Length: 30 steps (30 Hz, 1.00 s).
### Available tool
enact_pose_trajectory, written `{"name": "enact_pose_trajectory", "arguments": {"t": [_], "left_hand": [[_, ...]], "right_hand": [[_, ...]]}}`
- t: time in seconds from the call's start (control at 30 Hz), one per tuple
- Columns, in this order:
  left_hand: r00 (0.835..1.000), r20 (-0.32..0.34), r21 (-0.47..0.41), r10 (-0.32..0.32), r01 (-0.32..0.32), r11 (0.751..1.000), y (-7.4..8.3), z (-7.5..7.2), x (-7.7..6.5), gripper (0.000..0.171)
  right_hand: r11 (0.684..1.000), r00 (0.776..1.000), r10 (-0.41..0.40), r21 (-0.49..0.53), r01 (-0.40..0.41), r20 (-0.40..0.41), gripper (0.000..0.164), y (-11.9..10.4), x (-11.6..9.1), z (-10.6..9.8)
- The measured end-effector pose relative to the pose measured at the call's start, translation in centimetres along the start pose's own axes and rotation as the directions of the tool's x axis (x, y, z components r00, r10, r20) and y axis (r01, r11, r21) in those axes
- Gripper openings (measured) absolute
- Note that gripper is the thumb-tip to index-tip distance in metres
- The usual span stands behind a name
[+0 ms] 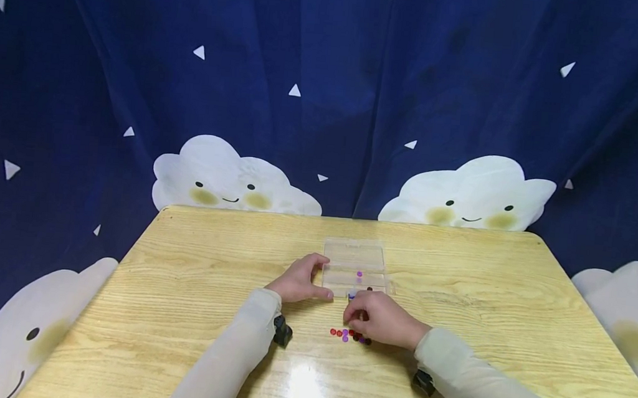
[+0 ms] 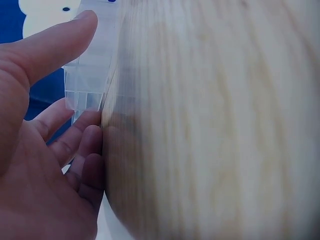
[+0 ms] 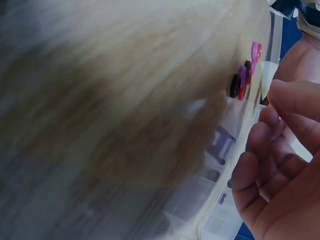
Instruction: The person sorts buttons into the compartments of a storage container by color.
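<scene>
A clear plastic box (image 1: 340,281) with a hinged lid (image 1: 353,251) lies unfolded on the table. My left hand (image 1: 298,282) grips its left end, with the thumb at the front edge and the fingers towards the hinge. In the left wrist view the thumb (image 2: 65,42) lies along the box wall (image 2: 85,82). My right hand (image 1: 382,319) hovers between the box and a row of small red, purple and black button-like discs (image 1: 339,333). Its thumb and index tips come together in the right wrist view; a dark speck shows there, but whether they pinch a disc is unclear.
Inside the box are a purple disc (image 1: 360,274) and a dark disc (image 1: 370,288). The wooden table (image 1: 207,265) reaches back to a dark blue curtain (image 1: 326,112) with clouds. A black wrist camera (image 1: 282,332) sits on the left sleeve.
</scene>
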<state>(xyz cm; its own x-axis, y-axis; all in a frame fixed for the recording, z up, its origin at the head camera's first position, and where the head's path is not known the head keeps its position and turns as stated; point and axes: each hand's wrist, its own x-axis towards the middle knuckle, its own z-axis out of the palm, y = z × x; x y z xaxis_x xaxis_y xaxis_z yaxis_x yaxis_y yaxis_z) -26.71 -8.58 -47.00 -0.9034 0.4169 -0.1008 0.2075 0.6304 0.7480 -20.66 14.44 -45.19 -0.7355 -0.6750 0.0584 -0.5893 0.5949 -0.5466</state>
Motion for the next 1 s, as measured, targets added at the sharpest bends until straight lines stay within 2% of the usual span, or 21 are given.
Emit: {"name": "enact_pose_trajectory", "arguments": {"t": [0.27,0.43,0.77,1.0], "left_hand": [[1.000,-0.004,-0.008,0.011,-0.011,1.000,-0.1,0.0,0.1,0.079],[1.000,-0.010,-0.007,0.013,-0.013,1.000,0.1,-0.1,-0.1,0.079],[1.000,-0.014,0.005,0.014,-0.013,1.000,0.1,0.0,0.0,0.079],[1.000,-0.012,0.013,0.007,-0.006,1.000,-0.1,0.2,0.1,0.079]], "right_hand": [[0.999,0.999,-0.036,-0.034,0.037,0.023,0.009,-0.2,0.3,0.5],[0.993,0.996,-0.085,-0.074,0.087,0.024,0.013,-0.3,0.3,0.9],[0.993,0.998,-0.059,-0.103,0.059,0.005,0.014,-0.5,0.3,1.1],[0.996,1.000,-0.024,-0.085,0.024,0.005,0.014,-0.6,0.2,1.2]]}}
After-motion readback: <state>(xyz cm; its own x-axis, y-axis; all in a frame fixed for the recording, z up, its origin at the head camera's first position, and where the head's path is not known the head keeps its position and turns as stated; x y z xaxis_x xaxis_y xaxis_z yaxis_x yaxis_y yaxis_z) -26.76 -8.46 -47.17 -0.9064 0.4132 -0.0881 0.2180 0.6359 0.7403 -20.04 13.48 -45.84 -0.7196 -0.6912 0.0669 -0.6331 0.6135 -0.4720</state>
